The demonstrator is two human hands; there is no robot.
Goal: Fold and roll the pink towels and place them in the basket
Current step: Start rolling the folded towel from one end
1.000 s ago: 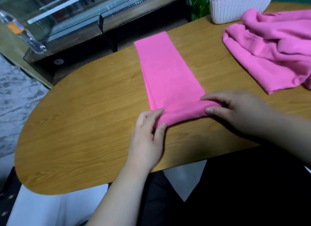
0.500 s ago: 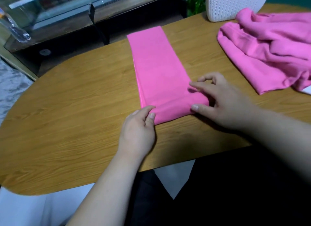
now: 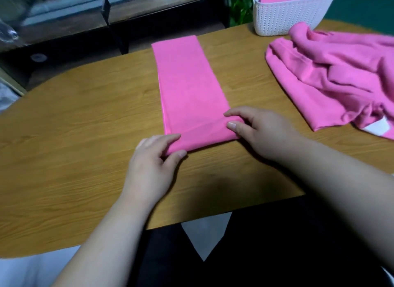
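Note:
A pink towel (image 3: 187, 84), folded into a long narrow strip, lies on the wooden table (image 3: 74, 126) and runs away from me. Its near end is turned over into a short roll. My left hand (image 3: 153, 165) pinches the left end of that roll between thumb and fingers. My right hand (image 3: 260, 128) pinches the right end the same way. A white woven basket (image 3: 285, 15) stands at the far right of the table with something pink inside.
A heap of loose pink towels (image 3: 336, 77) lies on the right of the table, close to the basket. A white label (image 3: 377, 129) sticks out at its near edge. Beyond the table's far edge are a dark low shelf (image 3: 106, 11) and a green plant (image 3: 241, 7).
The roll at the towel's near end has grown slightly as both hands turned it away from me. The camera view has shifted, bringing the basket further into view.

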